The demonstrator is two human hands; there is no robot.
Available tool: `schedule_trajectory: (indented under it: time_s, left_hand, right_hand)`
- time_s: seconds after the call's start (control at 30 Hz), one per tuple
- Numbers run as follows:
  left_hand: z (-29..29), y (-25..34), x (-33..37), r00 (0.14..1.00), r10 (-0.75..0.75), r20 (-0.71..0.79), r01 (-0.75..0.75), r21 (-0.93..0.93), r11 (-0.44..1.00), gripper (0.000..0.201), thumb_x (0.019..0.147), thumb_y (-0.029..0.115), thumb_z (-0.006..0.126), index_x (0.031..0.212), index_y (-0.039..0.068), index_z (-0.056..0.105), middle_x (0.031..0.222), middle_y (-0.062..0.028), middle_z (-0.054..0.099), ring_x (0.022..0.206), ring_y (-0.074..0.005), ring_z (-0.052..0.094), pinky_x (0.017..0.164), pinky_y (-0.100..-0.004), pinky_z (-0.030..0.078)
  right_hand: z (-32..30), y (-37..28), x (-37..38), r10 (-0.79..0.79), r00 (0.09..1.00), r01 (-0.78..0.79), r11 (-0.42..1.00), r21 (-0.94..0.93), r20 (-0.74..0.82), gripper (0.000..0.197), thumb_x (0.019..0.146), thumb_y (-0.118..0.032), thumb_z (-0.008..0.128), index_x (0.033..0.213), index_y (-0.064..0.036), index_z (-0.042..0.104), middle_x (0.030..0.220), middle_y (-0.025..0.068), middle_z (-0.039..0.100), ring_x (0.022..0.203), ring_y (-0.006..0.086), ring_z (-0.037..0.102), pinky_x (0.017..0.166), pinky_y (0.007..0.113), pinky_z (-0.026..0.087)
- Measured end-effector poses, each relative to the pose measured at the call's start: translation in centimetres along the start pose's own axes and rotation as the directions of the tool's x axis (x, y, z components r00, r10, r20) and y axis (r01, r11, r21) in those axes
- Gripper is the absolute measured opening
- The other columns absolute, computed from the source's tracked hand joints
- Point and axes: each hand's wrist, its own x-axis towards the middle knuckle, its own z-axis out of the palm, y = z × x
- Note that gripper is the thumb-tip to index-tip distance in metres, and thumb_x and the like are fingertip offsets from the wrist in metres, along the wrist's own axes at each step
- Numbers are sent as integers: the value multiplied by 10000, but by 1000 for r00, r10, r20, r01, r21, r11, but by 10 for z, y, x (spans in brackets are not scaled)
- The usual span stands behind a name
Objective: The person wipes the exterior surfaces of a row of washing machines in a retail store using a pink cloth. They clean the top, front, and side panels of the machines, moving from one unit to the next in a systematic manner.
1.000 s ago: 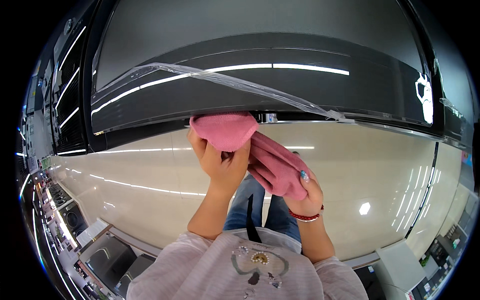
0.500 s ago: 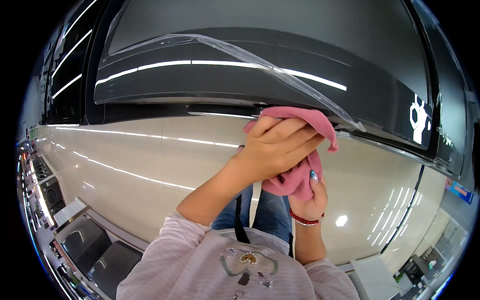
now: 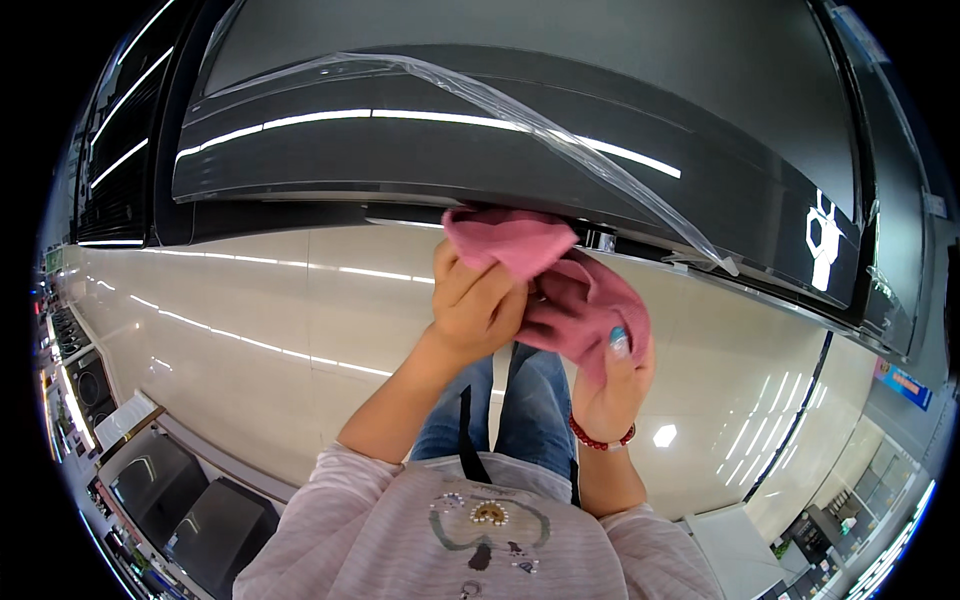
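Observation:
A pink cloth [image 3: 605, 300] is bunched between my two hands, just in front of the lower edge of a large, dark, glossy appliance panel [image 3: 330, 155]. My left hand [image 3: 475, 312] has its fingers curled around the cloth's left part, and the cloth's upper fold reaches the panel's edge. With the thumb lying on top, my right hand [image 3: 617, 390] grips the cloth's lower right end; its other fingers are hidden. A red bead bracelet [image 3: 602, 435] circles the right wrist. Right of the cloth's fold, a small shiny metal part [image 3: 600, 240] shows on the edge.
A strip of clear plastic film [image 3: 520, 120] runs slantwise across the panel, its loose end near the right edge. Pale glossy floor tiles [image 3: 260, 310] lie below. Grey box-shaped units [image 3: 215, 525] stand at lower left, and a white cabinet [image 3: 735, 550] at lower right.
My left hand has moved left and a little down, drawing its part of the cloth along. The cloth is more spread out, and the metal part on the edge has come into view.

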Motion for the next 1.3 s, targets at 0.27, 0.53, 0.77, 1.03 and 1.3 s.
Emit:
schedule_trajectory:
  time_s: [0.27, 0.53, 0.77, 1.03, 1.3]
  left_hand:
    - [9, 16, -26, 849, -524, -73, 460, -386, 799, 496, 719, -127, 534, 1181, -27, 384, 1196, -163, 361, 1043, -228, 458, 868, -285, 387]
    - [-2, 29, -7, 951, -263, -163, 225, -215, 950, 420, 675, -143, 548, 1072, -33, 466, 1034, -178, 493, 913, -255, 522, 780, -314, 426]
    - [1, 20, 18, 988, -75, -135, 54, -157, 986, 461, 554, -147, 513, 978, 33, 539, 913, -123, 575, 795, -286, 561, 764, -381, 403]
    - [6, 15, 14, 996, 4, -89, -13, -94, 995, 475, 567, -170, 486, 998, 29, 518, 909, -127, 556, 781, -275, 540, 744, -366, 413]
    - [10, 11, -5, 994, -33, -108, 31, -19, 999, 415, 692, -168, 476, 1075, -17, 435, 1022, -147, 483, 904, -249, 498, 773, -300, 414]
  right_hand:
    - [12, -1, 25, -215, 954, 203, 976, -77, -209, 309, 864, -98, 495, 1128, 57, 454, 1084, 99, 518, 974, 157, 490, 885, 289, 359]
    - [16, 0, 16, -477, 806, 528, 312, -790, 351, 315, 730, -89, 581, 1018, 38, 578, 1156, 217, 493, 1057, 314, 432, 910, 388, 300]
    - [40, -5, 26, -520, 708, 634, 167, -755, 479, 181, 608, -74, 625, 785, -33, 627, 1074, 108, 518, 994, 347, 398, 803, 387, 336]
    - [13, 5, 34, -549, 655, 680, 127, -722, 520, 262, 652, -1, 545, 907, 21, 605, 1087, 144, 526, 980, 336, 414, 822, 390, 335]
    - [-8, 26, 29, -618, 736, 554, 317, -770, 276, 231, 646, 26, 564, 873, 28, 607, 1002, 128, 559, 867, 307, 469, 779, 374, 377]
